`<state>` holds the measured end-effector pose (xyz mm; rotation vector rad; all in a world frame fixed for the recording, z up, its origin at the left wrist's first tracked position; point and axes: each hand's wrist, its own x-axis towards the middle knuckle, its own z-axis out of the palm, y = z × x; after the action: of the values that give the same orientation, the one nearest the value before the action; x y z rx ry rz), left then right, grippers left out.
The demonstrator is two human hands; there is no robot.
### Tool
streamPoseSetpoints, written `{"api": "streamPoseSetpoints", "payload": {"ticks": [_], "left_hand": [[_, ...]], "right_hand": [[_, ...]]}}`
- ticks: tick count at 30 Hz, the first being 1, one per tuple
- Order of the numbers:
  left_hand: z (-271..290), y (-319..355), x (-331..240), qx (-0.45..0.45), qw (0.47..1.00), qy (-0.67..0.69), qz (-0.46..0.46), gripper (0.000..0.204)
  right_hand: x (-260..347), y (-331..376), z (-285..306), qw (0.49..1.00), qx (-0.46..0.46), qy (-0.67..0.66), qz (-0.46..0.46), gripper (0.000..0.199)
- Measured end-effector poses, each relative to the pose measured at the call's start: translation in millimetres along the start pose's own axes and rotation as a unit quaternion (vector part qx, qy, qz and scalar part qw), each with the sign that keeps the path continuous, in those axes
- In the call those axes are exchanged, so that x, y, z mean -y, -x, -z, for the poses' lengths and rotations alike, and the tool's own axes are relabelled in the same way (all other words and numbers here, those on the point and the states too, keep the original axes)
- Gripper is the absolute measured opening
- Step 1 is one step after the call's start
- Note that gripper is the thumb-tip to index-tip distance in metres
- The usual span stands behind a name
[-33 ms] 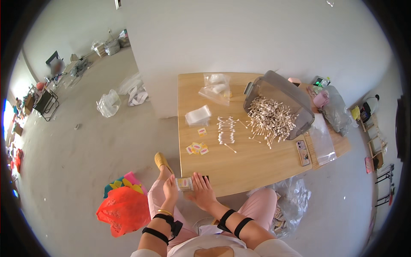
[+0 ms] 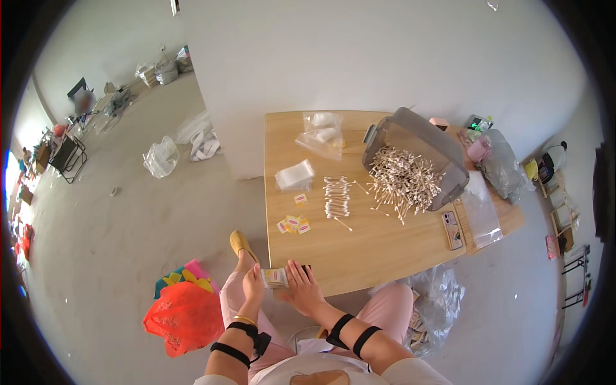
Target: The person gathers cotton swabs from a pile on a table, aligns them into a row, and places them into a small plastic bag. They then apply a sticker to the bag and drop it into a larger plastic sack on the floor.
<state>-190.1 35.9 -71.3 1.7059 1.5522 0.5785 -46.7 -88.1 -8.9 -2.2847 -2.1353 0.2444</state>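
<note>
At the near left corner of the wooden table (image 2: 378,256), my left hand (image 2: 255,282) is closed on the left end of a small clear packet (image 2: 274,277) with a yellow and white label. My right hand (image 2: 300,285) lies over the packet's right end, fingers stretched and fairly flat. A dark edge of something black (image 2: 307,270) shows beside those fingers; most of it is covered. Farther up the table are loose yellow and white labels (image 2: 293,223), a single label (image 2: 301,199), a stack of clear bags (image 2: 296,174) and a row of cotton swabs (image 2: 337,197).
A grey plastic bin (image 2: 420,135) lies tipped, a heap of cotton swabs (image 2: 403,183) spilling out. To its right are a phone (image 2: 452,230) and a clear plastic sheet (image 2: 484,215). On the floor sit a red bag (image 2: 183,317) and a clear sack (image 2: 439,308).
The whole view has shifted very slightly. My hands and the packet keep the same places relative to the table.
</note>
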Motion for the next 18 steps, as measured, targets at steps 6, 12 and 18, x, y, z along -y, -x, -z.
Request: {"api": "streamPoseSetpoints", "payload": {"ticks": [6,12,18], "left_hand": [[10.9,-11.5,-2.0,-0.075,0.991,0.106,0.022,0.045],[0.7,11.8,-81.2,-0.019,0.980,0.156,-0.119,0.016],[-22.0,36.1,-132.6,0.059,0.962,0.060,-0.259,0.025]], "right_hand": [[-95.7,-9.3,8.0,0.959,-0.194,-0.182,-0.094,0.061],[-184.5,-34.1,23.1,0.909,-0.278,-0.170,-0.259,0.040],[-213.7,-61.2,14.9,0.946,-0.210,-0.141,-0.201,0.018]]}}
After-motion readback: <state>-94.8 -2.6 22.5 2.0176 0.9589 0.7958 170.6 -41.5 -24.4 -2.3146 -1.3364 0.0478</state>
